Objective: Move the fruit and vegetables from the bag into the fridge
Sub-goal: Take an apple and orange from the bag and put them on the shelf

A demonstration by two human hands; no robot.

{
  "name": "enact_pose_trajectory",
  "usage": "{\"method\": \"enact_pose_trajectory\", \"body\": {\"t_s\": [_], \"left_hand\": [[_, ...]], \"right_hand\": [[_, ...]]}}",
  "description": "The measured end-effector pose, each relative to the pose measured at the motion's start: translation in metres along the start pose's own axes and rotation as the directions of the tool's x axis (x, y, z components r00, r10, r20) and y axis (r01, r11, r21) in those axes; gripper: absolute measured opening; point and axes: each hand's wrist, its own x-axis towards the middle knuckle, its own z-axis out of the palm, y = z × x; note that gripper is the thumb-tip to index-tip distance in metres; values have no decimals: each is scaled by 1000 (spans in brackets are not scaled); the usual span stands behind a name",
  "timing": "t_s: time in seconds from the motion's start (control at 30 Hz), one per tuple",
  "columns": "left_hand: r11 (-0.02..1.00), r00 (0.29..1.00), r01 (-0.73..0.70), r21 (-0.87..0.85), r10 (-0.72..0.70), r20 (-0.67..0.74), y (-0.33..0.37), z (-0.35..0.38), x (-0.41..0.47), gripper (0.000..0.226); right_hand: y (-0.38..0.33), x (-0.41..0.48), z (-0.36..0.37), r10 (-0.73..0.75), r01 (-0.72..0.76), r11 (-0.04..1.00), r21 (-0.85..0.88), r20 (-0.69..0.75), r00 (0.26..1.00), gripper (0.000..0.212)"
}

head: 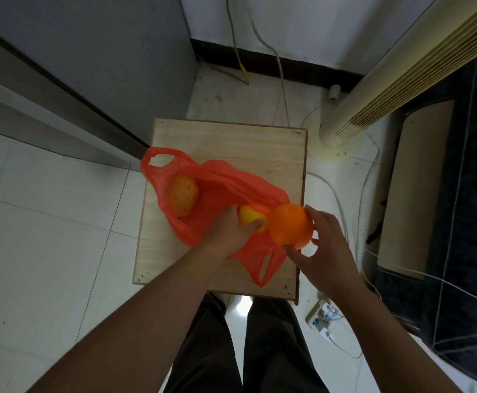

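An orange-red plastic bag (223,185) lies open on a small wooden table (231,143). A potato-like brown item (182,195) rests inside the bag at its left end. My left hand (231,231) reaches into the bag's mouth and grips a yellow fruit (250,218), thumb over it. My right hand (322,245) holds a large orange (290,224) at the bag's right edge, fingers curled round its far side. The grey fridge (104,52) stands shut at the upper left.
A cream tower fan (387,80) stands at the right behind the table. Cables (281,80) run over the white tiled floor, and a power strip (321,316) lies near my right leg. A dark sofa (464,194) fills the right edge.
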Motion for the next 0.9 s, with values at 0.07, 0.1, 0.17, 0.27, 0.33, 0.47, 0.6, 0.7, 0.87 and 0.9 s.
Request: {"method": "enact_pose_trajectory", "body": {"t_s": [0.07, 0.1, 0.17, 0.27, 0.33, 0.47, 0.6, 0.7, 0.87, 0.9], "left_hand": [[999, 1000, 23, -43, -23, -3, 0, 4, 2, 50], [997, 1000, 25, -69, -26, -12, -1, 4, 2, 50], [996, 998, 14, -88, -18, -52, 0, 0, -4, 55], [1000, 994, -5, -16, 3, -107, 4, -17, -22, 66], [1000, 992, 14, -27, -17, -125, 9, -34, -39, 70], [998, 974, 39, -57, -51, -221, 27, -71, -76, 74], [993, 954, -19, -115, -16, -298, 46, -104, -119, 70], [981, 942, -75, -177, 12, -335, 55, -119, -160, 67], [941, 905, -168, -295, 28, -425, 59, -122, -229, 65], [934, 895, -174, -312, 18, -445, 57, -121, -241, 65]], "right_hand": [[3, -1, 1, 11, -11, 1000, 11, 8, 1000, 85], [4, -1, 0, 18, -18, 1000, 20, 9, 1000, 85], [3, -2, -3, 27, -28, 999, 40, 9, 1000, 85], [-6, -4, -14, 42, -44, 998, 51, 44, 998, 85], [-21, -9, -25, 40, -46, 997, 67, 90, 995, 84], [-64, -18, -60, -21, 8, 997, 81, 157, 987, 84], [-105, -25, -100, -119, 104, 991, 88, 189, 975, 84], [-129, -34, -125, -186, 175, 982, 68, 228, 956, 83], [-164, -59, -150, -307, 296, 952, 82, 253, 917, 82], [-168, -66, -153, -331, 321, 944, 81, 255, 909, 83]]}}
